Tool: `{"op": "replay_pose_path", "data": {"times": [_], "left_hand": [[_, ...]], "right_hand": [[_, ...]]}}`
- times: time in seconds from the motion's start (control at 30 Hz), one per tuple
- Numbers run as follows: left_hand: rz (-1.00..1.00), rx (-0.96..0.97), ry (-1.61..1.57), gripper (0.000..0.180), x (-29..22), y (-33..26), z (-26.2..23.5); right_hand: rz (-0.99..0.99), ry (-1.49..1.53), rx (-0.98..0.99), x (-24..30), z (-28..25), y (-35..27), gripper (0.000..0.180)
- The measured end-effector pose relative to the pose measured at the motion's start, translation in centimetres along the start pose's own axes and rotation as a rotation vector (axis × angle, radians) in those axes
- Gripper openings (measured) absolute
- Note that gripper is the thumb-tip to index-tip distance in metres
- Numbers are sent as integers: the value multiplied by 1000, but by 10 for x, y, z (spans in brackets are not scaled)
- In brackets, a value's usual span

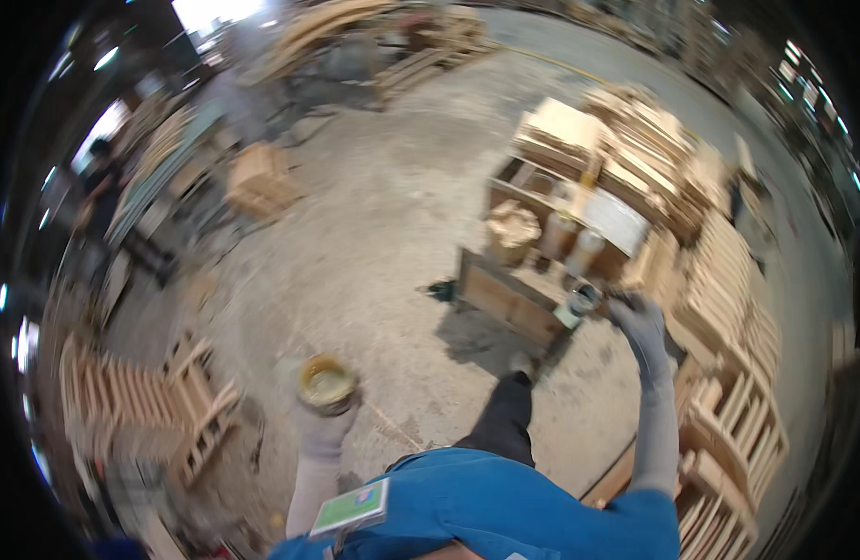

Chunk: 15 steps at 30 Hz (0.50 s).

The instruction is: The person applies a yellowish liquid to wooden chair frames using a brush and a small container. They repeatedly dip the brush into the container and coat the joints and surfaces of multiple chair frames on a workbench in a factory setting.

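Observation:
My left hand (pixel 323 431), in a pale grey glove, grips a round open tub (pixel 327 385) with yellowish-brown walls and paler stuff inside. My right hand (pixel 641 327), gloved in grey, reaches out over the near right corner of a wooden workbench (pixel 509 303). Its fingers are closed and blurred, with a small dark thing at their tips that I cannot make out. Just left of those fingers is a light-coloured can (pixel 581 301) with a dark opening; whether they touch it I cannot tell. Two bottles (pixel 585 252) with pale, cloudy sides stand farther back on the bench.
A crumpled tan bag (pixel 512 227) and a white sheet (pixel 616 220) lie on the bench. Stacked wooden parts (pixel 719 271) line my right. Slatted wooden frames (pixel 136 397) stand at left, a board pile (pixel 262 179) beyond. Another person (pixel 103 201) stands far left.

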<state>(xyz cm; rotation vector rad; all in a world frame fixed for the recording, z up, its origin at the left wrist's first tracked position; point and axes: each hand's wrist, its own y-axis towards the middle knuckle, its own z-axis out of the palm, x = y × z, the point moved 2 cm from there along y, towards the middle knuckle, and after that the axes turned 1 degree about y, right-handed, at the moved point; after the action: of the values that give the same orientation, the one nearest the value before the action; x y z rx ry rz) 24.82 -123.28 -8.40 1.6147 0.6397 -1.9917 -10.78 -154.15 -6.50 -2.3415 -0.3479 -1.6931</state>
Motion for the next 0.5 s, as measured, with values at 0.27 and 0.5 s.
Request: {"op": "replay_pose_path", "data": {"times": [0.27, 0.5], "left_hand": [[-382, -356, -904, 46, 35, 131, 118], [-328, -429, -809, 46, 17, 169, 171]], "right_hand": [[-253, -892, 70, -86, -65, 296, 25], [-676, -1247, 403, -208, -11, 447, 30]]}}
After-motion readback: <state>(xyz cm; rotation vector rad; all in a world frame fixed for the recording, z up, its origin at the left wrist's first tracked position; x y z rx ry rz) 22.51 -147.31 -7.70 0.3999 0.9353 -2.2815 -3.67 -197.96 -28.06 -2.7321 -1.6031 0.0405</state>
